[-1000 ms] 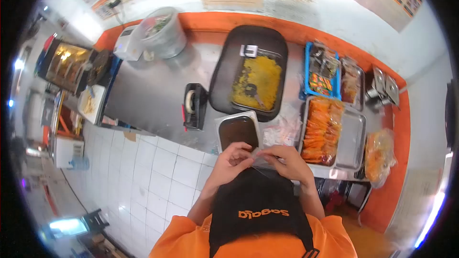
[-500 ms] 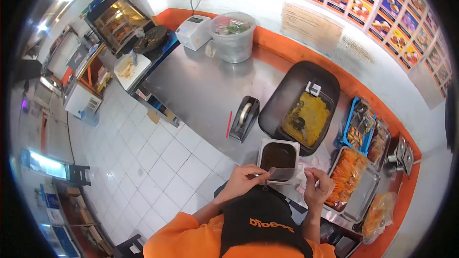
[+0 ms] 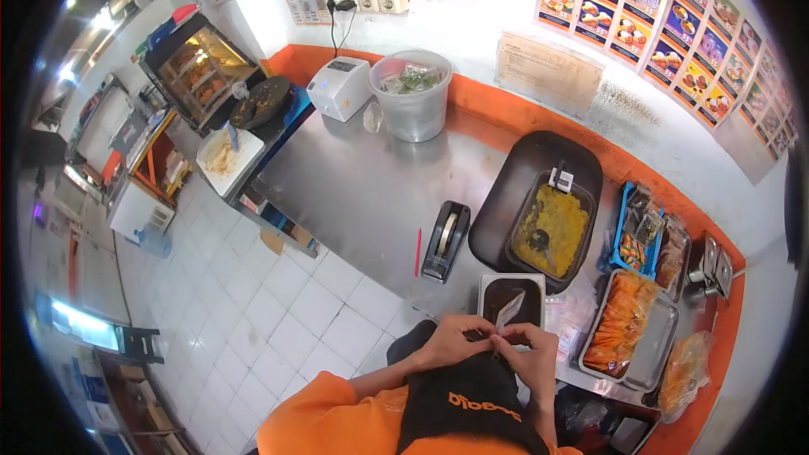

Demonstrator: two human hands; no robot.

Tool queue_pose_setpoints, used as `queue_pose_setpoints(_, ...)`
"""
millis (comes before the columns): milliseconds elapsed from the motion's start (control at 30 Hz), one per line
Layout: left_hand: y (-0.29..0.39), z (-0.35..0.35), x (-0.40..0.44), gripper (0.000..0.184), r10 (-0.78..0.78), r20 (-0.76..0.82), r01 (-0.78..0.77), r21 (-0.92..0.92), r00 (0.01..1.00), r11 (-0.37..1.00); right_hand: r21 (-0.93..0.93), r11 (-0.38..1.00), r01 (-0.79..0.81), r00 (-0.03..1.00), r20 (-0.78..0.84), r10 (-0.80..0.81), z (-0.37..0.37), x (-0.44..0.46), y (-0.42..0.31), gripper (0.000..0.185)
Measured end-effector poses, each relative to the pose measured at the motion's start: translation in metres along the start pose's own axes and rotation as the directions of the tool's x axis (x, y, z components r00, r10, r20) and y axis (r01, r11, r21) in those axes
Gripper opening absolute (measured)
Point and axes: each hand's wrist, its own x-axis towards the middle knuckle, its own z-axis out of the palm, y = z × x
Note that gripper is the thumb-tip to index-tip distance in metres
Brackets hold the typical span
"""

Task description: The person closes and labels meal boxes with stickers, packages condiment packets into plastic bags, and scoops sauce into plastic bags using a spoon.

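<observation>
A small clear plastic bag (image 3: 511, 308) stands up from my pinched fingertips, over the open metal container (image 3: 540, 317) of dark brown sauce (image 3: 521, 292). My left hand (image 3: 462, 342) is closed on the bag from the left. My right hand (image 3: 528, 352) meets it fingertip to fingertip, also pinching at the bag's near end. What the bag holds is too small to make out. A thin, light stick-like piece (image 3: 425, 313) shows just beyond my left hand; I cannot tell whether the hand touches it.
Right of the container lie plastic bags (image 3: 573, 313) and a tray of orange packets (image 3: 619, 320). Behind it sits a black pan (image 3: 549, 281) of yellow food. A tape dispenser (image 3: 445, 242) and red stick (image 3: 418, 251) are left. Farther back are a bucket (image 3: 411, 109) and white printer (image 3: 339, 88).
My hands have come together from apart, and the bag has turned from lying flat between them to upright. The whole view has shifted slightly.
</observation>
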Motion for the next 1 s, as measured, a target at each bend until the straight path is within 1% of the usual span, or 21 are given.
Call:
queue_pose_setpoints(33,-0.002,-0.002,0.001,0.019,-0.038,0.022,0.039,-0.051,0.999,0.998,0.009,1.0,0.001,1.0,0.028,-0.002,-0.002,0.0,0.003,0.017)
queue_pose_setpoints(133,-0.011,-0.009,0.005,0.019,0.005,0.11,0.005,-0.084,0.994,0.996,0.032,0.999,0.002,0.996,0.088,-0.004,-0.008,0.001,0.017,0.017)
queue_pose_setpoints(167,-0.012,-0.011,0.008,0.02,-0.005,0.15,0.015,-0.064,0.989,0.998,0.039,0.999,-0.003,0.994,0.106,-0.002,-0.009,0.0,0.022,0.017)
queue_pose_setpoints(233,-0.014,-0.017,0.012,0.02,-0.031,0.201,0.036,-0.02,0.979,0.999,0.063,0.995,-0.079,0.994,0.078,0.074,-0.011,-0.003,0.018,0.013)
queue_pose_setpoints(267,-0.014,-0.018,0.012,0.021,-0.021,0.2,0.026,-0.025,0.98,0.999,0.078,0.99,-0.113,0.991,0.081,0.107,-0.008,-0.002,0.016,0.011)
queue_pose_setpoints(333,-0.013,-0.018,0.015,0.022,0.005,0.195,0.002,-0.035,0.981,0.999,0.025,0.999,-0.047,0.999,-0.017,0.047,0.003,0.001,0.014,0.009)
queue_pose_setpoints(367,-0.011,-0.019,0.016,0.023,0.023,0.177,-0.036,0.067,0.984,0.997,-0.004,1.0,-0.017,0.997,-0.075,0.016,0.007,0.0,0.016,0.008)
queue_pose_setpoints(400,-0.004,-0.019,0.017,0.025,0.043,0.174,-0.073,0.168,0.984,0.983,-0.19,0.977,0.101,0.987,-0.106,-0.122,0.014,0.005,0.02,0.013)
queue_pose_setpoints(433,-0.001,-0.018,0.02,0.026,0.062,0.186,-0.111,0.265,0.981,0.958,-0.234,0.964,0.13,0.986,-0.071,-0.15,0.015,0.006,0.022,0.014)
queue_pose_setpoints(467,-0.011,-0.015,0.023,0.024,0.244,0.198,-0.305,0.4,0.949,0.864,-0.28,0.948,0.152,0.983,-0.053,-0.173,0.016,0.006,0.023,0.015)
queue_pose_setpoints(500,-0.015,-0.014,0.027,0.023,0.296,0.21,-0.362,0.489,0.932,0.794,-0.332,0.927,0.173,0.978,-0.056,-0.202,0.018,0.012,0.018,0.016)
queue_pose_setpoints(533,-0.016,-0.013,0.028,0.023,0.352,0.23,-0.419,0.563,0.907,0.712,-0.316,0.938,0.142,0.985,-0.052,-0.167,0.019,0.016,0.013,0.017)
queue_pose_setpoints(567,-0.017,-0.013,0.032,0.022,0.415,0.254,-0.475,0.628,0.874,0.616,-0.37,0.917,0.152,0.986,-0.011,-0.168,0.017,0.021,0.013,0.014)
queue_pose_setpoints(633,-0.017,-0.015,0.037,0.018,0.46,0.27,-0.511,0.657,0.846,0.555,-0.376,0.903,0.21,0.977,0.056,-0.204,0.015,0.03,0.023,0.018)
queue_pose_setpoints(733,-0.024,-0.01,0.043,0.014,0.532,0.222,-0.519,0.685,0.817,0.511,-0.316,0.925,0.21,0.971,0.18,-0.159,0.012,0.038,0.04,0.028)
queue_pose_setpoints(767,-0.025,-0.008,0.044,0.014,0.553,0.196,-0.513,0.694,0.81,0.505,-0.318,0.925,0.208,0.976,0.128,-0.176,0.016,0.039,0.04,0.029)
queue_pose_setpoints(800,-0.023,-0.005,0.044,0.018,0.581,0.132,-0.492,0.696,0.803,0.522,-0.318,0.925,0.207,0.978,0.081,-0.191,0.021,0.039,0.037,0.029)
queue_pose_setpoints(833,-0.03,-0.002,0.043,0.018,0.58,0.089,-0.461,0.709,0.809,0.534,-0.318,0.926,0.205,0.978,0.04,-0.203,0.023,0.037,0.038,0.03)
queue_pose_setpoints(867,-0.04,0.001,0.04,0.018,0.578,0.045,-0.427,0.721,0.814,0.546,-0.423,0.878,0.222,0.972,0.025,-0.233,0.027,0.036,0.057,0.028)
queue_pose_setpoints(967,-0.044,-0.001,0.039,0.02,0.511,-0.052,-0.302,0.755,0.858,0.582,-0.571,0.796,0.198,0.98,0.092,-0.178,0.023,0.035,0.05,0.027)
queue_pose_setpoints(1000,-0.037,-0.002,0.039,0.021,0.481,-0.081,-0.255,0.765,0.873,0.592,-0.533,0.827,0.179,0.984,0.113,-0.14,0.022,0.036,0.054,0.029)
